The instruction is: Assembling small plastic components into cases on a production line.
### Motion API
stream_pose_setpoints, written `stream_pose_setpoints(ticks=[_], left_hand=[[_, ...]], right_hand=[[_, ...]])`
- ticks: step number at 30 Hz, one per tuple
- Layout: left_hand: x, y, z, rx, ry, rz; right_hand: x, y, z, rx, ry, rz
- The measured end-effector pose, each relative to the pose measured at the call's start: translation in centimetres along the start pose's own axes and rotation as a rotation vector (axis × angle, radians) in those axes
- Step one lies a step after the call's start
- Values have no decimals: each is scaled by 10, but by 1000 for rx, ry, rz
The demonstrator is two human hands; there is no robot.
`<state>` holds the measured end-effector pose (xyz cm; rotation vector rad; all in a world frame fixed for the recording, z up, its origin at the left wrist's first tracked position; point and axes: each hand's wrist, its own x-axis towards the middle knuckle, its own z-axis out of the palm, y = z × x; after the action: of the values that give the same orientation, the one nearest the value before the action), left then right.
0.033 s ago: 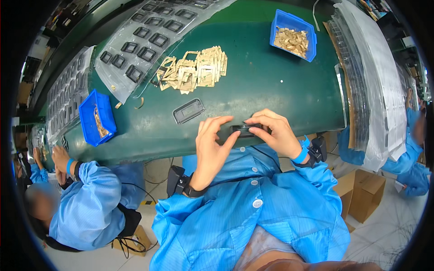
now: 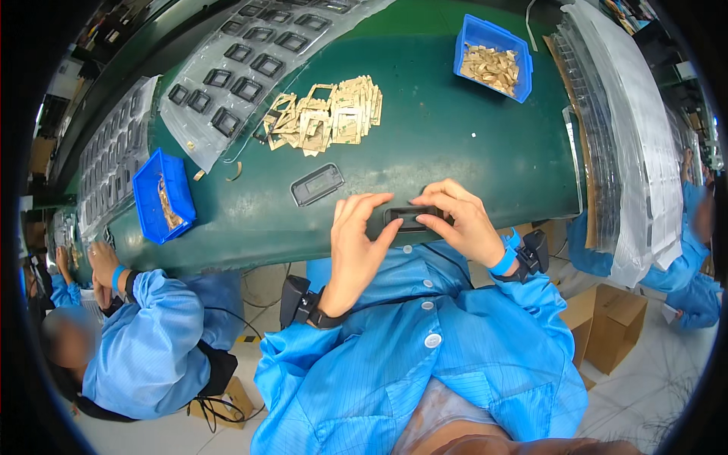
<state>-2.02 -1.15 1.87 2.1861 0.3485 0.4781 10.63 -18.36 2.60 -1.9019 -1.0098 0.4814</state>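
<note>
A small black rectangular frame part (image 2: 409,218) is held at the near edge of the green table (image 2: 455,152). My left hand (image 2: 356,243) pinches its left end between thumb and fingers. On its right end my right hand (image 2: 459,220) has its fingers curled over the top. A second black frame (image 2: 317,184) lies flat on the table just beyond my left hand. Further back is a loose pile of gold-coloured frame pieces (image 2: 326,117).
A blue bin of gold parts (image 2: 493,67) sits at the back right, another blue bin (image 2: 163,196) at the left edge. A clear tray of black frames (image 2: 243,68) lies back left, stacked clear trays (image 2: 614,152) right. A co-worker (image 2: 144,341) sits left; cardboard boxes (image 2: 607,326) stand on the floor.
</note>
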Motion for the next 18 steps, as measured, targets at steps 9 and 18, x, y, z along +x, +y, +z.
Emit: stream_pose_setpoints(ticks=[9,18], left_hand=[[1,-2,8,-76,-1,-5],[-3,-3,16,-26,48,84]], right_hand=[[-2,4,12,-134,145,-140],[-3,7,23,-348,248,-319]])
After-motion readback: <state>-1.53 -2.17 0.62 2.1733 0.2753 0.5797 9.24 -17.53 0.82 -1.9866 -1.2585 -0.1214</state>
